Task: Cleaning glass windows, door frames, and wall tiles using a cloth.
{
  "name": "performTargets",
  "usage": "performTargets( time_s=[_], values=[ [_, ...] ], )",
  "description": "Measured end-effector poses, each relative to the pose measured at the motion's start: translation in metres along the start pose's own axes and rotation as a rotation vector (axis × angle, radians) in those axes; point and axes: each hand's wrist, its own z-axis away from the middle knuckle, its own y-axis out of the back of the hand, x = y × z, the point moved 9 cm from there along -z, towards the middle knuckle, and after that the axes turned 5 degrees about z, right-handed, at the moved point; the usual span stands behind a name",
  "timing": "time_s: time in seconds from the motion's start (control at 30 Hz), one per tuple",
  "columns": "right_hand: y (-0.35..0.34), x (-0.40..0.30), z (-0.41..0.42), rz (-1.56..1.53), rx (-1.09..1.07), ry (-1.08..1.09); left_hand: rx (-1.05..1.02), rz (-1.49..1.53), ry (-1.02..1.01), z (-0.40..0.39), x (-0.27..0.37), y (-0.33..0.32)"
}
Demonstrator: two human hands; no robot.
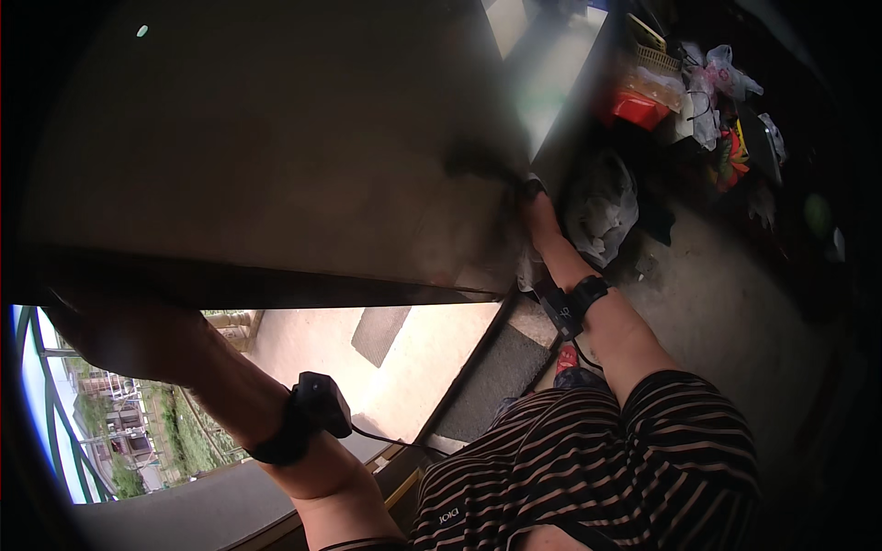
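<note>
A large dark door panel stands close before me and fills the upper left of the head view. At its lower edge in the picture is my left hand, in deep shadow; its fingers and anything in them cannot be made out. Beside the panel's right side my right hand reaches forward, with something small and whitish at its fingers, too blurred to name. A dark blurred shape lies against the panel by that hand. Each wrist wears a black strapped device, the left one and the right one, with cables.
A clear plastic bag with whitish contents sits right of my right hand. Plastic bags, a red container and a yellow basket are piled at upper right. A grey mat lies at the threshold; outside are another mat and a railing.
</note>
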Motion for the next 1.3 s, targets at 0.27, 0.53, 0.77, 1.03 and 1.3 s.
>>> performTargets(
  time_s=[0.27, 0.53, 0.77, 1.03, 1.3],
  values=[
    [0.006, -0.021, 0.008, 0.01, 0.042, 0.189, -0.002, -0.037, -0.019, -0.006, 0.004, 0.009],
    [-0.004, -0.024, 0.022, -0.073, 0.094, 0.139, -0.014, -0.039, -0.008, -0.003, 0.005, 0.008],
    [0.012, -0.045, 0.009, -0.184, 0.194, 0.404, -0.007, -0.04, -0.001, -0.009, 0.012, 0.008],
    [0.023, -0.082, 0.043, 0.053, 0.219, 0.202, 0.041, 0.158, 0.314, 0.0, 0.015, 0.018],
    [0.018, -0.215, 0.173, 0.055, 0.374, 0.785, 0.109, 0.43, 0.33, -0.005, 0.023, 0.023]
  ],
)
